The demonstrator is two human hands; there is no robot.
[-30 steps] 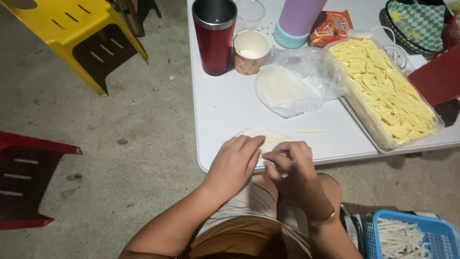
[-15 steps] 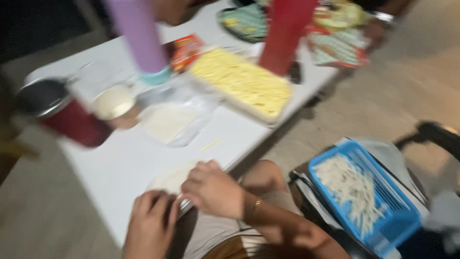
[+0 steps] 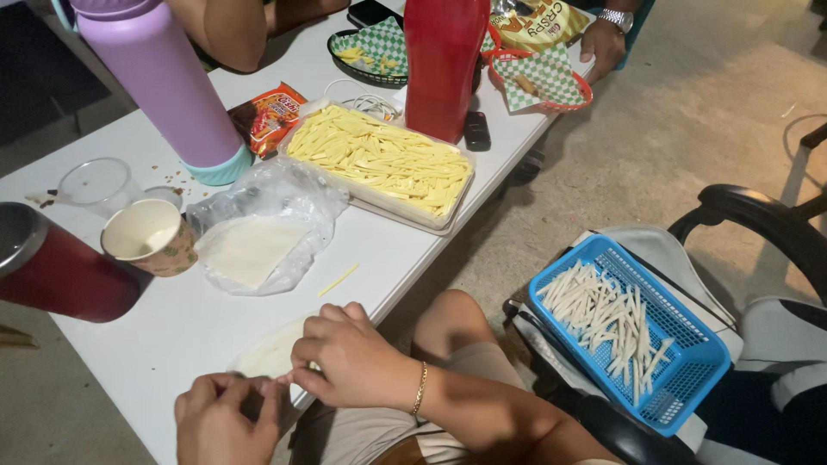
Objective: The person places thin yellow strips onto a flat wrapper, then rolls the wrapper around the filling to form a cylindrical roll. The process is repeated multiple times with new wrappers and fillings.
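Note:
My left hand (image 3: pixel 222 419) and my right hand (image 3: pixel 349 357) meet at the near edge of the white table (image 3: pixel 172 319), fingertips pinched together on a thin pale wrapper sheet (image 3: pixel 269 351) lying flat there. The rolled part between my fingers is mostly hidden. A clear plastic bag with a stack of pale wrappers (image 3: pixel 254 245) lies just beyond. One loose yellow strip (image 3: pixel 338 280) rests on the table. A clear rectangular tub of yellow cheese strips (image 3: pixel 383 164) sits farther back.
A blue plastic basket of finished white rolls (image 3: pixel 633 331) rests on a chair to my right. On the table stand a purple bottle (image 3: pixel 159 82), a red bottle (image 3: pixel 444 60), a dark red tumbler (image 3: pixel 52 267) and a paper cup (image 3: pixel 148 237). Another person's hand (image 3: pixel 603 39) rests by checkered food baskets.
The view has swung right, bringing the blue basket and chair into sight. Both hands stay pinched on the wrapper at the table's near edge.

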